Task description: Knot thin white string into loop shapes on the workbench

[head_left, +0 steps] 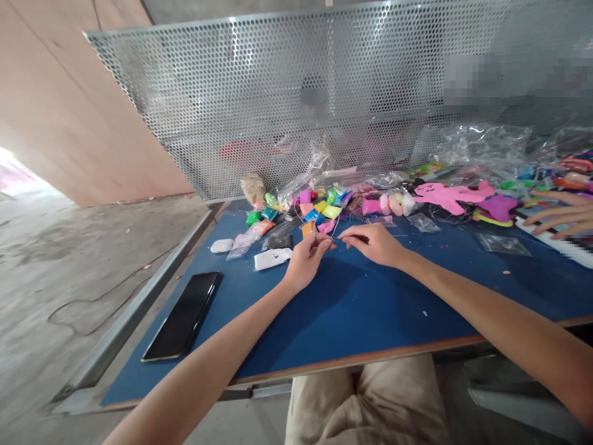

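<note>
My left hand (306, 259) is closed in a pinch on a thin pale string (340, 217), which curves up in a loop above the fingers. Just to its right, my right hand (374, 243) pinches as well, its fingertips at the string close to the left fingers. What else lies between the fingertips is too small to make out. Right behind the left hand are an orange packet (308, 230) and a pink piece (325, 227). Small bright packets, among them a yellow one (332, 211) and a green one (253, 217), are heaped beyond both hands.
A black phone (183, 316) lies on the blue table (352, 321) at left. White packets (272, 259) sit nearer. A perforated metal panel (278, 93) closes the back. Pink figure cutouts (451, 194) lie at right, by another person's hand (560, 213) on a white object.
</note>
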A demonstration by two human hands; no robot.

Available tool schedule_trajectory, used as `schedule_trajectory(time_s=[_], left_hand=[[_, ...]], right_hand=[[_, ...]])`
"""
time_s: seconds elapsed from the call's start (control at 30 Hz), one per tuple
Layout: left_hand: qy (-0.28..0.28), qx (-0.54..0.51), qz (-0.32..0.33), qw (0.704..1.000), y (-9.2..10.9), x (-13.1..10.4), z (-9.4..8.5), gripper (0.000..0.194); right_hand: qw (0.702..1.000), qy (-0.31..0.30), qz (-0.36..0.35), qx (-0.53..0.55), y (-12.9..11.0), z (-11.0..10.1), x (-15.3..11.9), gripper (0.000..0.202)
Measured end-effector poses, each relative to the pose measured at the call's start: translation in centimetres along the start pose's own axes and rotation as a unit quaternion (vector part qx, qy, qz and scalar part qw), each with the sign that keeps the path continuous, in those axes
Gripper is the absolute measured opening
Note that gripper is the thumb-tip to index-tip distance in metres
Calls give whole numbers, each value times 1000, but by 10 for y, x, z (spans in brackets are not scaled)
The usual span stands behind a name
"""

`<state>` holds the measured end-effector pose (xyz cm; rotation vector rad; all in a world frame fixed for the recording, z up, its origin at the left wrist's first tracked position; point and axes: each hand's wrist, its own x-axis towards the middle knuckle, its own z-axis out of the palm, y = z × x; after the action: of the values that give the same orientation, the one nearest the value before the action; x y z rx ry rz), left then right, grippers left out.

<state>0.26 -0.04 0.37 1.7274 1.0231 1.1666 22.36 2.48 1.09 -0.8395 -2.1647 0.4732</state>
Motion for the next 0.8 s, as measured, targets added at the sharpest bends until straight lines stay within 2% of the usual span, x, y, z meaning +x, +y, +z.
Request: schedule_trajectory(time_s=[0.27, 0.47, 0.63, 0.8], left_hand=[[-27, -71, -31, 997, -5, -2, 5, 33], [-19, -145, -52, 988, -2, -4, 10, 35], [-17, -197, -75, 977, -2, -4, 11, 35], [-12, -193, -81, 978, 0, -5, 12, 35]], right_hand=[[1000, 12, -23, -2, -1, 1, 0, 26], [998, 26, -52, -9, -9, 1, 0, 26], [996, 46, -68, -31, -6, 4, -2, 25], [993, 59, -77, -61, -2, 9, -3, 21]])
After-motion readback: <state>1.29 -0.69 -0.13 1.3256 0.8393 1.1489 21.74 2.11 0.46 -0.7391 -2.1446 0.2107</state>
